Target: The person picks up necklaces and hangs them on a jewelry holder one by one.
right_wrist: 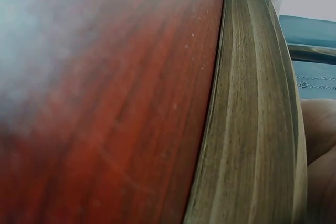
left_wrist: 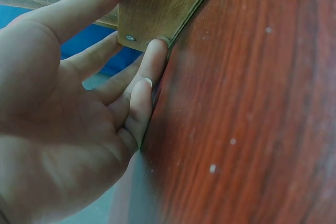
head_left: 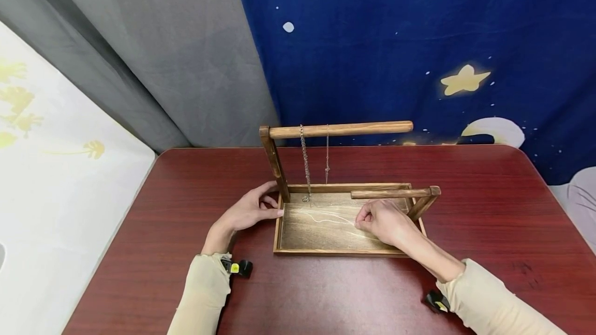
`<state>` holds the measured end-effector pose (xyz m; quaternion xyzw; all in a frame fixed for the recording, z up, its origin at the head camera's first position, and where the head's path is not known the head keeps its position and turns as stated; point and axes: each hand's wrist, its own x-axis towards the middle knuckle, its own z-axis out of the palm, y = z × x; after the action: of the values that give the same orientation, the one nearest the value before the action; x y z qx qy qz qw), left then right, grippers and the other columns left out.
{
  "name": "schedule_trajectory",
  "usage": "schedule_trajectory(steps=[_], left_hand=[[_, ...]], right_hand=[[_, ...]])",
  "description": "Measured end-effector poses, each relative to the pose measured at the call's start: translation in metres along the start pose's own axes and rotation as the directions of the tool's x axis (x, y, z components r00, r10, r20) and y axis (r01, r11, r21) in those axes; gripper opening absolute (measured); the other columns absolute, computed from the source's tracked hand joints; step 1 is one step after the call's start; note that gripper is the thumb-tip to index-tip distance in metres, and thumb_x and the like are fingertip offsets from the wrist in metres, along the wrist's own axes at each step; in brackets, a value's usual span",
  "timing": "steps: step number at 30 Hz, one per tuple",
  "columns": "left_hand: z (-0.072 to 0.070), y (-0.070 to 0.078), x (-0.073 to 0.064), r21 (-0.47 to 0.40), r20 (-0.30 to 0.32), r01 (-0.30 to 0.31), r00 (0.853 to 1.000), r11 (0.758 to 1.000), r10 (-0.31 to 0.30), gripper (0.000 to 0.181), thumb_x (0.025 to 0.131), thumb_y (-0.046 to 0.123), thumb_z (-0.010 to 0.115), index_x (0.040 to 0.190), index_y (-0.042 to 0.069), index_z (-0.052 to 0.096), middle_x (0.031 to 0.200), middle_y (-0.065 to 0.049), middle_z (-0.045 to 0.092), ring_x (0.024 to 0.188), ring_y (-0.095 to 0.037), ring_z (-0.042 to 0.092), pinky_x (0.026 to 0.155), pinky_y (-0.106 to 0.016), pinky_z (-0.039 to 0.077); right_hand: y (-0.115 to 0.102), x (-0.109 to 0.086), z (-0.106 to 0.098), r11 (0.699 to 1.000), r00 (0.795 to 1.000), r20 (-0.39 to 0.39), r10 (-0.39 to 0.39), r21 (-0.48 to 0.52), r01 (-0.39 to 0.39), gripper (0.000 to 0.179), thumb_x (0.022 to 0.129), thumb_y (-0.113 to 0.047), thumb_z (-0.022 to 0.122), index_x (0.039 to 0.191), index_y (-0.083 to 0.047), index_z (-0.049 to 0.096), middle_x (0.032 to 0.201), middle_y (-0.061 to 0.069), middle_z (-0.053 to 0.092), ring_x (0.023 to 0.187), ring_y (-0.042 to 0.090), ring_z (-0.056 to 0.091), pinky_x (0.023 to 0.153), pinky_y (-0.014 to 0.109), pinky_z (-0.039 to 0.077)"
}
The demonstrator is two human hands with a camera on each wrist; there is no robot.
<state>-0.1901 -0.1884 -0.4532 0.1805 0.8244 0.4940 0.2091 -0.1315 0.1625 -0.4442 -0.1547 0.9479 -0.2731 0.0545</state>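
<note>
A wooden jewelry stand (head_left: 342, 252) has a shallow tray base and two raised bars. My left hand (head_left: 249, 210) holds its left end, thumb on the rim and fingers round the back corner by the post; the left wrist view shows the fingers against the tray's end wall (left_wrist: 157, 3). Over the tray, my right hand (head_left: 384, 221) pinches a thin pale chain necklace (head_left: 321, 220) that trails left across the tray floor. From the tall bar (head_left: 344, 129) hang a thicker chain necklace (head_left: 304, 156) and a finer one (head_left: 327, 154). The right wrist view hides the right fingertips.
The stand's lower bar (head_left: 391, 194) juts left just above my right hand. All this rests on a reddish-brown table (head_left: 177, 221). Behind the table hang a grey curtain (head_left: 186, 56) and a blue curtain (head_left: 372, 40). A person's leg (head_left: 582, 200) shows at the far right.
</note>
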Motion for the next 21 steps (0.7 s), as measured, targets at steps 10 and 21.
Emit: schedule_trajectory(steps=[10,21], left_hand=[[-0.0008,0.0009,-0.0004,-0.002,0.003,-0.002,1.0,1.0,0.002,0.079,0.088,0.013,0.077,0.152,0.0,0.032,0.102,-0.018,0.064,0.078,-0.02,0.063,0.071,-0.025,0.051],[-0.0011,0.0013,-0.0006,-0.018,0.003,-0.011,1.0,1.0,0.011,0.078,0.088,0.013,0.077,0.151,-0.001,0.033,0.104,-0.019,0.064,0.081,-0.022,0.062,0.072,-0.025,0.051]], right_hand=[[-0.0004,0.0003,-0.0008,0.998,0.998,0.062,0.032,0.054,-0.035,0.011,0.088,-0.019,0.074,0.078,-0.023,0.07,0.07,-0.012,0.057,0.066,0.005,0.051,0.064,0.029,0.044],[0.0039,-0.0017,-0.0053,0.994,0.998,0.055,0.012,0.108,-0.018,0.01,0.093,-0.019,0.07,0.084,-0.02,0.066,0.076,-0.009,0.058,0.071,0.008,0.05,0.067,0.029,0.042]])
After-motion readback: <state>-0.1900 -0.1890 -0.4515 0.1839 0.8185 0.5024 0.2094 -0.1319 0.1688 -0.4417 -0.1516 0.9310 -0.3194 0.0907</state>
